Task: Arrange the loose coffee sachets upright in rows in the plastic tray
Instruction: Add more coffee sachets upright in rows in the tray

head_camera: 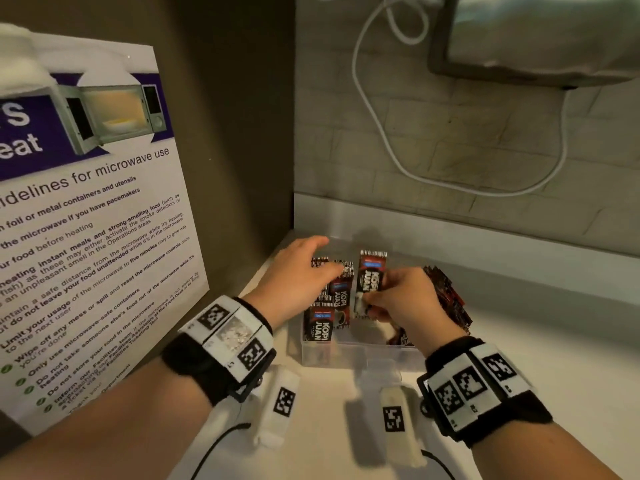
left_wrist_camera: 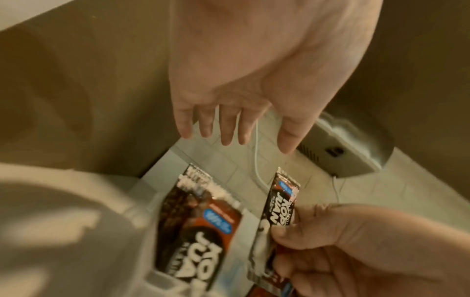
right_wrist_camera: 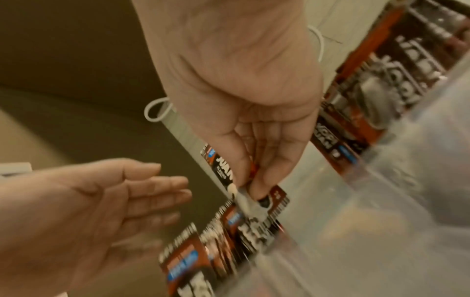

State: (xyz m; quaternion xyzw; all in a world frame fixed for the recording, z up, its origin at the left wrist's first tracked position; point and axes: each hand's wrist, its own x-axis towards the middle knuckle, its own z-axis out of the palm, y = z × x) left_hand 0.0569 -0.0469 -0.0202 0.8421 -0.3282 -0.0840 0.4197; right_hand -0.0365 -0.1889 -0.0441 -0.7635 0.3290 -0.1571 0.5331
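Pinching one coffee sachet [head_camera: 370,284] upright by its lower half, the right hand [head_camera: 403,299] held it over the plastic tray [head_camera: 360,353]. Just beside it the left hand [head_camera: 298,275] hovered flat, fingers straight, gripping nothing. Under that palm a few sachets [head_camera: 323,315] already stood in a short row (barely begun, I judged); a loose heap [head_camera: 448,296] beyond the right knuckles remained.

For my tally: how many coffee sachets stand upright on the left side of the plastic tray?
3 clearly: front one, one behind it, and one under the left hand. The right hand pinches a fourth. Others may be hidden.
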